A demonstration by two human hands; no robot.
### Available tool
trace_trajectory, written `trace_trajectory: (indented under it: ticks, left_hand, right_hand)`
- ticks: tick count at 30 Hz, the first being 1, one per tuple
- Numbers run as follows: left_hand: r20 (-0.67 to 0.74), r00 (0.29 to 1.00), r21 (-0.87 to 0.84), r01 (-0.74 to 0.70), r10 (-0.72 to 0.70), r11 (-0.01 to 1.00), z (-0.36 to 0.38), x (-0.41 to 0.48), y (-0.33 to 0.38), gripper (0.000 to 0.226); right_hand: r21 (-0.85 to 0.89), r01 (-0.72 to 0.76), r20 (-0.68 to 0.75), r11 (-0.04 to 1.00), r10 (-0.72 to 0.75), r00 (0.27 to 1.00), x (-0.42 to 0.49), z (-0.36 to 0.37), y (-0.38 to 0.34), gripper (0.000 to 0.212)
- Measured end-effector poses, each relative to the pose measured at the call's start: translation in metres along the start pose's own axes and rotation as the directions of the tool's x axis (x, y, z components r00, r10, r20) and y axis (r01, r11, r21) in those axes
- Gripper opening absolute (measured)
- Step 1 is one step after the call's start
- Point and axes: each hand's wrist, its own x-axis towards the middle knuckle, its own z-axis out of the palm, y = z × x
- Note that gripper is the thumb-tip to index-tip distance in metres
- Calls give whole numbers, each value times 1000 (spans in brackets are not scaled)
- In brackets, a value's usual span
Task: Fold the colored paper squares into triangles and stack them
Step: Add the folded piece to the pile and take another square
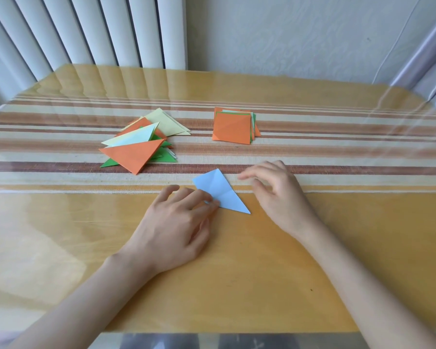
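We are working on a blue triangle (220, 192), already folded, lying flat at the near edge of the striped runner (337, 147) in the middle of the table (312, 248). Our left hand (176, 222) is pressing its fingertips (213, 203) onto the triangle's corner at 7 o'clock, with the thumb off the sheet and nothing gripped. Our right hand (275, 195) is hovering just beside the triangle at 3 o'clock, fingers loosely curled and holding nothing, not touching the paper.

From the blue piece, the loose pile of folded triangles (139, 142) is sitting at 10 o'clock, well apart, with an orange one on top and green, cream and pale ones fanning out beneath. The stack of unfolded squares (233, 127) is waiting at 12 o'clock, orange on top.

We are judging the paper to be very light and thin, so it is likely sliding easily on the glossy table cover and bending if lifted by a bare tip. It is creased, so the fold is probably wanting to spring open. We are thinking the safest hold is a pinch along the folded long edge near its middle, both layers together. The pile looks uneven, so a careless drop could be scattering it.
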Motion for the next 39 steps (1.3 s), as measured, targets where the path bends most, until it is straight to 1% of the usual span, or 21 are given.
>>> trace_trajectory:
  ticks: [2,4,6,8,10,11,16,20,21,23,24,25,27,28,30,32,35,37,39]
  left_hand:
    - [-3,1000,-7,0,0,1000,0,0,0,40]
    - [-9,1000,-4,-1,1,1000,0,0,0,39]
    - [-7,1000,-2,-5,5,1000,0,0,0,39]
    - [-6,1000,-5,-3,3,1000,0,1,-1,39]
    - [-10,1000,-8,2,-2,1000,1,1,-2,39]
    - [-12,1000,-9,7,-7,1000,1,1,-3,39]
    - [-21,999,-15,38,-38,999,-2,-1,-6,38]
    - [-26,997,-14,79,-79,997,-2,0,-7,37]
    - [-27,996,-9,83,-84,996,-2,0,-7,37]
    - [-33,995,-1,91,-91,996,0,1,-8,38]
    - [-39,995,2,90,-90,996,1,1,-8,38]
    - [-46,995,5,86,-85,996,2,2,-8,39]
    - [-58,996,3,71,-71,997,4,2,-8,39]
    - [-63,996,-4,65,-65,998,4,3,-8,39]
    - [-71,996,-31,60,-62,998,4,2,-8,38]
    - [-68,995,-56,62,-66,997,3,2,-9,37]
    - [-68,996,-59,62,-66,996,3,2,-9,36]
    - [-78,995,-63,61,-66,996,3,1,-9,35]
    - [-85,994,-70,69,-75,995,3,0,-10,35]
  right_hand:
    - [-2,-112,88,994,111,990,18,5,-3,30]
    - [30,-166,209,986,156,965,36,11,-5,39]
    - [99,-204,338,974,160,928,48,19,-8,45]
    - [51,-155,401,987,122,908,53,25,-8,47]
    - [8,-93,392,996,82,916,55,28,-7,44]
    - [11,-85,377,996,74,923,54,28,-6,43]
    - [23,-129,362,991,112,925,47,19,-2,33]
    - [40,-181,341,983,157,927,41,12,-2,14]
    - [33,-177,338,984,156,928,39,10,-1,13]
    - [8,-135,325,991,125,938,33,7,1,14]
    - [-22,-85,307,996,88,948,30,6,2,14]
    - [-69,-16,278,998,34,960,27,6,4,16]
    - [-161,117,236,980,-77,969,25,8,8,31]
    - [-184,158,235,970,-113,965,26,9,9,38]
    - [-182,192,267,964,-139,954,32,12,6,42]
    - [-128,170,326,977,-120,938,38,19,-1,43]
    - [-37,86,417,996,-62,907,45,25,-7,48]
    - [8,40,428,999,-40,903,48,25,-6,52]
    - [33,28,403,999,-39,914,49,23,-5,53]
